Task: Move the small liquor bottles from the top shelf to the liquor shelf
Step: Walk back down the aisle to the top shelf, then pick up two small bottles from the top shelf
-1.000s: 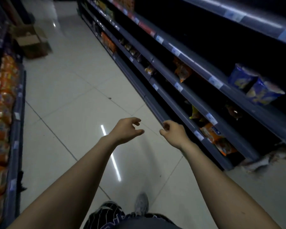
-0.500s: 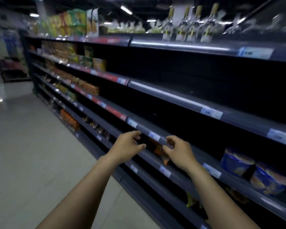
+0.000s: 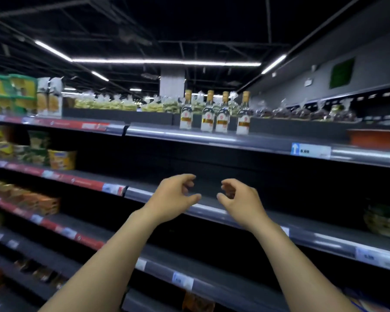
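Several small clear liquor bottles (image 3: 215, 112) with gold caps and white labels stand upright in a row on the top shelf (image 3: 212, 137), straight ahead and above my hands. My left hand (image 3: 172, 198) and my right hand (image 3: 240, 200) are raised side by side in front of the dark second shelf, well below the bottles. Both hands hold nothing, with fingers curled and apart. The liquor shelf named in the task does not show in this view.
Bagged snacks (image 3: 113, 103) line the back of the top shelf. Boxes and packets (image 3: 20, 95) fill the shelves at the left. An orange-red tray (image 3: 376, 138) sits on the top shelf at the right. Price tags (image 3: 311, 150) run along the shelf edges.
The view has swung up from the floor to the shelving, bringing the bottles on the top shelf into full sight. Both hands have risen toward the upper shelves and their fingers have spread.
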Motion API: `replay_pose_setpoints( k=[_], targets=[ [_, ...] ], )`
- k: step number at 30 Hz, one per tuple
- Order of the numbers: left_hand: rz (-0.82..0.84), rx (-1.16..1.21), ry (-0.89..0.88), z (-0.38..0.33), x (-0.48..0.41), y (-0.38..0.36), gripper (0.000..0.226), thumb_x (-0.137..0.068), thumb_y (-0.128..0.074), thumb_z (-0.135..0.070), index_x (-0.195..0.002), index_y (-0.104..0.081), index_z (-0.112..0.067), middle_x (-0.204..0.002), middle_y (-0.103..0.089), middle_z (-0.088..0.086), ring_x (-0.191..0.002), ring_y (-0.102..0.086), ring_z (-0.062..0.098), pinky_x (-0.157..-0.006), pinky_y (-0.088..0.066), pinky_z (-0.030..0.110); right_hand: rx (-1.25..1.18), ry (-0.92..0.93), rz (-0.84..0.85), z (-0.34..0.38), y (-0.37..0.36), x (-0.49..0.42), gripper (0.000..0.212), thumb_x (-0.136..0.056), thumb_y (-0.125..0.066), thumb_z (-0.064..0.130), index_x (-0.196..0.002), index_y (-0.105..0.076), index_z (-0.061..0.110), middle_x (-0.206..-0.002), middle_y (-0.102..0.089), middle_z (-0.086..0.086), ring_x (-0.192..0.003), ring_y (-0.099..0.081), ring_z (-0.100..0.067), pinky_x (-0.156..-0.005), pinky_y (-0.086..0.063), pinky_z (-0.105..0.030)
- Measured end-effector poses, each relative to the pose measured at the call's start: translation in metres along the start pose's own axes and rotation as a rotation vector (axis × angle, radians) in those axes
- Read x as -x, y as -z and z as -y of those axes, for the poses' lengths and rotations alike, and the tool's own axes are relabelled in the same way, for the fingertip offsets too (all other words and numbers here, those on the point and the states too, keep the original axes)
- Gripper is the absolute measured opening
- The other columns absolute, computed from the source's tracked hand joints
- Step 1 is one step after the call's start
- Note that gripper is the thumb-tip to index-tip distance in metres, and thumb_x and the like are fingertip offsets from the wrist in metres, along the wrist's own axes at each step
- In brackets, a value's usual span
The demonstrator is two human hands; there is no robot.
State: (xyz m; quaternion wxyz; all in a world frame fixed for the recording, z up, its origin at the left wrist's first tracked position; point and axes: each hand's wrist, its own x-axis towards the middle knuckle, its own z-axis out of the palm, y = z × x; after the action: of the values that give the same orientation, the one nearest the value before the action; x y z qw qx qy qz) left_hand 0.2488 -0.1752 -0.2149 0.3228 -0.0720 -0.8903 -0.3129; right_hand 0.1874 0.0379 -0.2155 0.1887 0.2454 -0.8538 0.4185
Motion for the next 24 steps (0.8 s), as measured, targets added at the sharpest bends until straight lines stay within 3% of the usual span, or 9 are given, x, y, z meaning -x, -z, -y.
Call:
replay_pose_setpoints(
  k=[3, 4, 7, 9, 12, 15, 17, 19, 24],
  targets=[
    [-0.053, 0.029, -0.072, -0.014, -0.063, 0.009, 0.062, -0.079, -0.082, -0.038, -0.134, -0.061, -0.02, -0.101, -0.067, -0.014, -0.088, -0.063, 0.003, -0.083, -0.051, 0.022, 0.026, 0.031, -0.059, 0.01, 0.025, -0.045, 0.043, -0.089, -0.075, 0.028, -0.131, -0.067, 0.02, -0.122, -0.072, 0.004, -0.107, -0.066, -0.011, -0.074, -0.046, -0.004],
    [-0.071, 0.044, -0.088, -0.019, -0.084, 0.011, 0.061, -0.08, -0.081, -0.039, -0.135, -0.061, -0.021, -0.102, -0.067, -0.014, -0.088, -0.063, 0.002, -0.08, -0.05, 0.019, 0.041, 0.045, -0.092, 0.012, 0.034, -0.06, 0.044, -0.089, -0.075, 0.029, -0.131, -0.066, 0.019, -0.122, -0.072, 0.003, -0.107, -0.066, -0.011, -0.074, -0.044, -0.003],
    [-0.087, 0.093, -0.131, -0.033, -0.141, 0.013, 0.06, -0.084, -0.078, -0.042, -0.137, -0.057, -0.023, -0.106, -0.066, -0.016, -0.089, -0.063, 0.0, -0.069, -0.044, 0.01, 0.06, 0.081, -0.179, 0.015, 0.058, -0.099, 0.044, -0.09, -0.075, 0.031, -0.131, -0.065, 0.017, -0.122, -0.071, 0.002, -0.113, -0.065, -0.015, -0.09, -0.044, -0.021],
    [-0.109, 0.122, -0.156, -0.044, -0.175, 0.013, 0.061, -0.084, -0.077, -0.044, -0.137, -0.056, -0.023, -0.107, -0.066, -0.016, -0.092, -0.063, 0.0, -0.07, -0.044, 0.012, 0.065, 0.092, -0.214, 0.015, 0.069, -0.121, 0.045, -0.091, -0.074, 0.032, -0.132, -0.064, 0.017, -0.123, -0.07, 0.001, -0.116, -0.063, -0.017, -0.094, -0.046, -0.026],
    [-0.171, 0.136, -0.187, -0.058, -0.217, 0.005, 0.061, -0.084, -0.077, -0.043, -0.137, -0.057, -0.021, -0.107, -0.065, -0.015, -0.096, -0.061, 0.002, -0.077, -0.047, 0.016, 0.111, 0.13, -0.306, 0.012, 0.08, -0.149, 0.043, -0.089, -0.075, 0.028, -0.129, -0.067, 0.014, -0.12, -0.072, -0.001, -0.108, -0.065, -0.015, -0.091, -0.046, -0.024],
    [-0.226, 0.108, -0.208, -0.063, -0.247, -0.01, 0.063, -0.084, -0.077, -0.043, -0.138, -0.057, -0.018, -0.106, -0.064, -0.011, -0.096, -0.058, 0.006, -0.075, -0.039, 0.012, 0.154, 0.167, -0.39, 0.014, 0.088, -0.173, 0.028, -0.087, -0.076, 0.026, -0.114, -0.071, 0.018, -0.102, -0.073, 0.003, -0.095, -0.065, -0.015, -0.083, -0.045, -0.023],
    [-0.238, 0.106, -0.208, -0.06, -0.263, -0.023, 0.066, -0.083, -0.077, -0.044, -0.139, -0.055, -0.016, -0.117, -0.064, -0.003, -0.106, -0.058, 0.011, -0.085, -0.041, 0.019, 0.168, 0.179, -0.428, 0.013, 0.09, -0.187, 0.015, -0.086, -0.077, 0.026, -0.097, -0.067, 0.026, -0.088, -0.067, 0.01, -0.087, -0.064, -0.015, -0.075, -0.047, -0.024],
    [-0.261, 0.133, -0.192, -0.054, -0.276, -0.034, 0.07, -0.082, -0.078, -0.044, -0.141, -0.052, -0.016, -0.131, -0.061, 0.0, -0.118, -0.056, 0.017, -0.095, -0.043, 0.028, 0.178, 0.197, -0.447, 0.012, 0.089, -0.2, 0.021, -0.086, -0.078, 0.026, -0.092, -0.059, 0.032, -0.082, -0.061, 0.016, -0.081, -0.061, -0.012, -0.069, -0.045, -0.017],
    [-0.247, 0.106, -0.126, -0.046, -0.306, -0.046, 0.086, -0.082, -0.077, -0.046, -0.151, -0.038, -0.013, -0.145, -0.05, 0.008, -0.132, -0.047, 0.025, -0.109, -0.042, 0.045, 0.189, 0.186, -0.466, 0.004, 0.086, -0.225, 0.04, -0.086, -0.076, 0.031, -0.121, -0.067, 0.016, -0.106, -0.067, 0.004, -0.101, -0.063, -0.016, -0.081, -0.043, -0.023]
  ],
)
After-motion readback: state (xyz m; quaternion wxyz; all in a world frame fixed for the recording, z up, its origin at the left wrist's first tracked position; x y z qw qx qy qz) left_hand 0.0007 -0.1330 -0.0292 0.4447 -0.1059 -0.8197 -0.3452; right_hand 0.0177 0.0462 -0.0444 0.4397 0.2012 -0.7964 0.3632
